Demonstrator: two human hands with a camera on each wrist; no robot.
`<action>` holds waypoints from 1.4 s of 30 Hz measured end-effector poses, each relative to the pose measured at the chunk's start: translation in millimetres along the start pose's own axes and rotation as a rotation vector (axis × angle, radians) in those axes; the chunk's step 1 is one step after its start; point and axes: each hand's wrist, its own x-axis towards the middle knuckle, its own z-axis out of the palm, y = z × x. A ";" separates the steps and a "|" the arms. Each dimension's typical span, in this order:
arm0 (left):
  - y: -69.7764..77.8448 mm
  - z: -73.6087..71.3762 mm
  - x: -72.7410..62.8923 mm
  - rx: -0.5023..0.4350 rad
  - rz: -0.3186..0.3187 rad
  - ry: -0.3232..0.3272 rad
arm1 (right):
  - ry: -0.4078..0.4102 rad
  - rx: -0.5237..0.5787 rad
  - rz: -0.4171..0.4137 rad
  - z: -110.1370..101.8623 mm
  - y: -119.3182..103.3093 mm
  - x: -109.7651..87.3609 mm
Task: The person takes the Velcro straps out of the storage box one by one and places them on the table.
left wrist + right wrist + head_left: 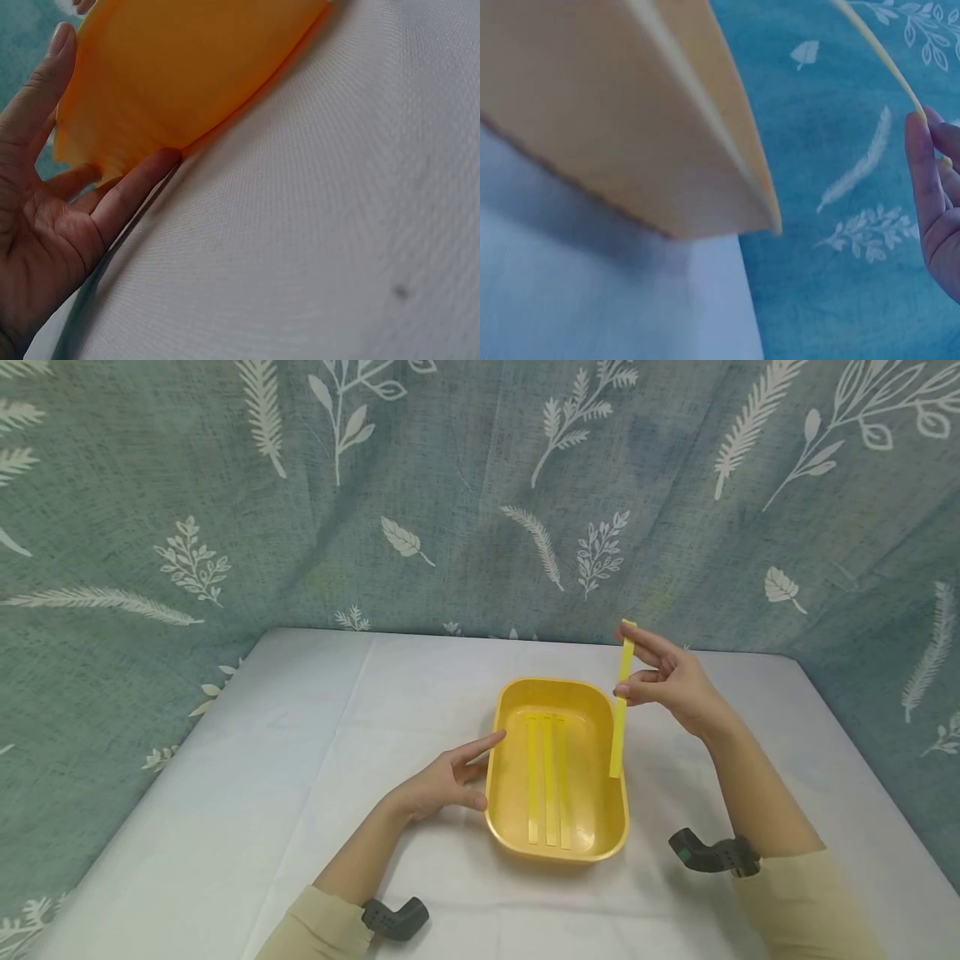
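A yellow plastic basin (513, 785) sits on the white cloth, with three yellow strips (549, 785) lying lengthwise and roughly side by side on its bottom. My left hand (442, 781) touches the basin's left side from outside, thumb and fingers spread; the left wrist view shows its fingers along the outer wall (195, 67). Above the basin's right rim, my right hand (663, 681) pinches a fourth such strip (617, 739), its lower end hanging over the rim. That strip (885, 56) looks thin and slightly bent in the right wrist view.
White cloth (300, 718) covers the table around the basin. Behind it hangs a blue-green curtain (465, 485) with white leaf prints. A dark wrist camera (396, 920) is on the left wrist, another dark wrist camera (708, 852) on the right.
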 end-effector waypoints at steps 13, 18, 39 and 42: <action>-2.1 -0.2 1.1 -0.023 -0.005 -0.001 | -0.035 -0.058 0.036 -26.2 13.7 -27.2; -2.2 0.3 1.4 -0.016 -0.005 -0.001 | -0.044 -0.099 0.107 -32.7 22.6 -35.4; 0.2 -0.9 2.4 0.001 -0.011 0.002 | -0.094 -0.134 0.177 -31.6 72.0 -55.6; -1.1 -1.0 1.9 0.010 -0.006 0.002 | -0.107 -0.119 0.176 -29.6 80.2 -57.5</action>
